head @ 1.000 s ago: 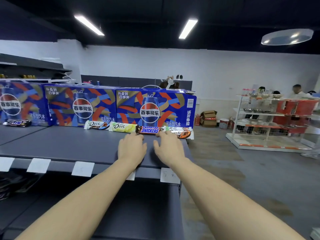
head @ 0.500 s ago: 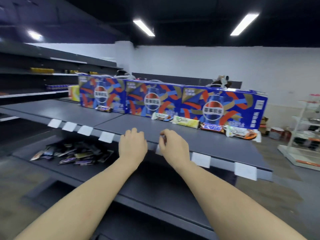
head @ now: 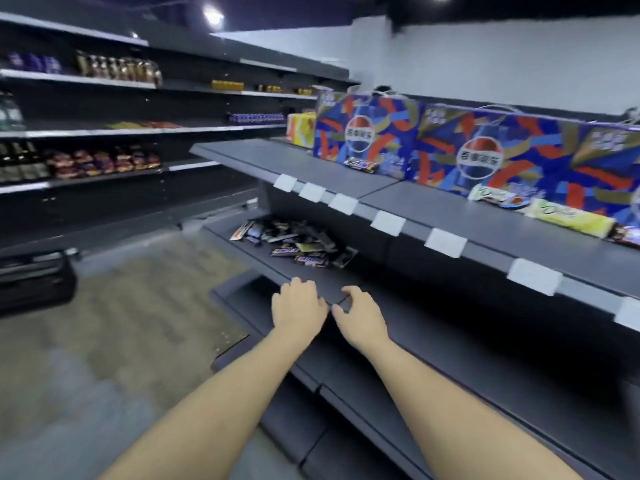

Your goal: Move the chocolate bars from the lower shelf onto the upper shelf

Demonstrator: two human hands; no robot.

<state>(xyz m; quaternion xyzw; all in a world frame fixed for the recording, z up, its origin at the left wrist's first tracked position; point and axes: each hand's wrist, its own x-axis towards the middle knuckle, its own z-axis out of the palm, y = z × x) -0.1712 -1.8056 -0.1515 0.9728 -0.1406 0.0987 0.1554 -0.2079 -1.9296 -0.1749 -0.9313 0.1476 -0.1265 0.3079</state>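
Note:
A heap of dark-wrapped chocolate bars [head: 294, 242] lies on the lower shelf [head: 311, 282], to the left. My left hand [head: 298, 306] and my right hand [head: 360, 317] hover side by side over that shelf's front edge, just short of the heap, both holding nothing, fingers loosely bent. On the upper shelf [head: 450, 220] a dark bar [head: 362, 165] leans at a cola case. Further right lie a white Dove bar [head: 498, 197], a yellow Dove bar [head: 571, 218] and one more bar [head: 627, 235] cut by the frame edge.
Blue cola cases [head: 450, 143] line the back of the upper shelf, with a yellow box [head: 301, 128] at their left end. White price tags [head: 388, 223] hang along its front lip. Stocked shelving [head: 86, 133] faces across the aisle, and a dark case [head: 34, 278] stands on the floor.
The view has swung left and down from the upper shelf's row of bars. Both hands have dropped from the upper shelf's edge to the lower shelf, close to the heap.

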